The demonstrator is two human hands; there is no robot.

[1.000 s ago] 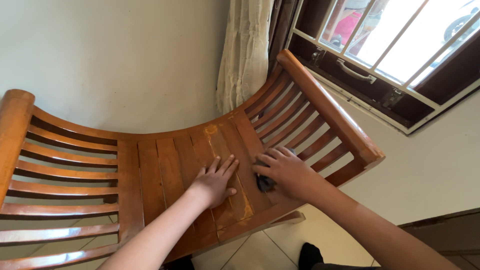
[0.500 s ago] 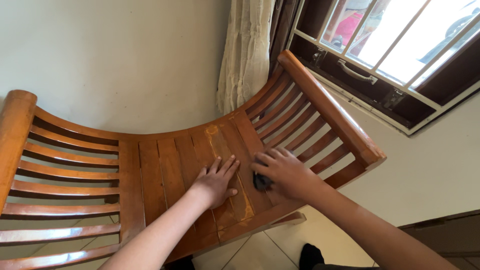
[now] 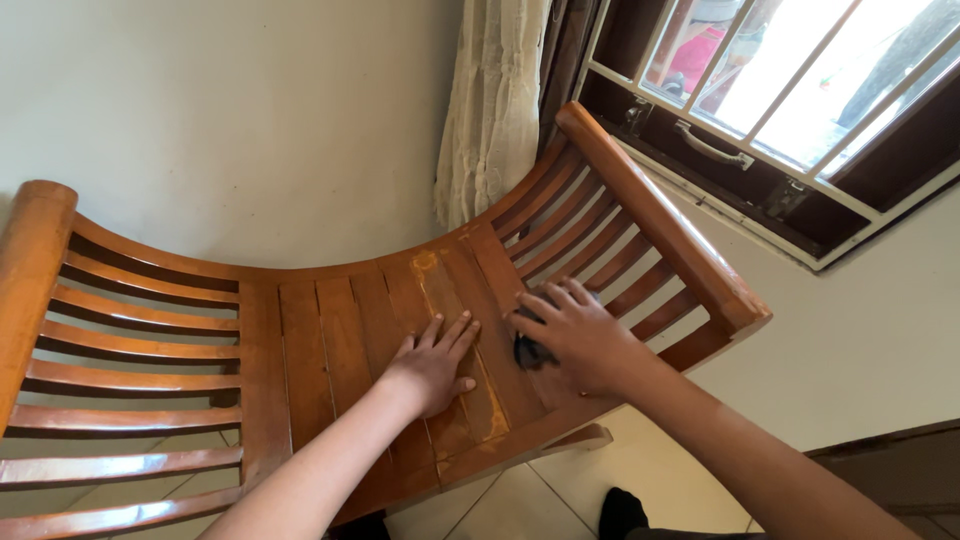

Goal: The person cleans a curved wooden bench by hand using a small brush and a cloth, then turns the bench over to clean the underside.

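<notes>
The left hand (image 3: 432, 362) lies flat and empty on the chair (image 3: 330, 330), fingers spread, pressing a middle slat beside a pale worn streak (image 3: 450, 320). Just to its right, the right hand (image 3: 570, 335) is curled over a small dark pad (image 3: 527, 350), holding it against the wood; most of the pad is hidden under the palm. The slats run near to far, and the streak lies left of the pad, between the two hands. A curtain (image 3: 495, 110) and barred window (image 3: 790, 80) stand beyond.
</notes>
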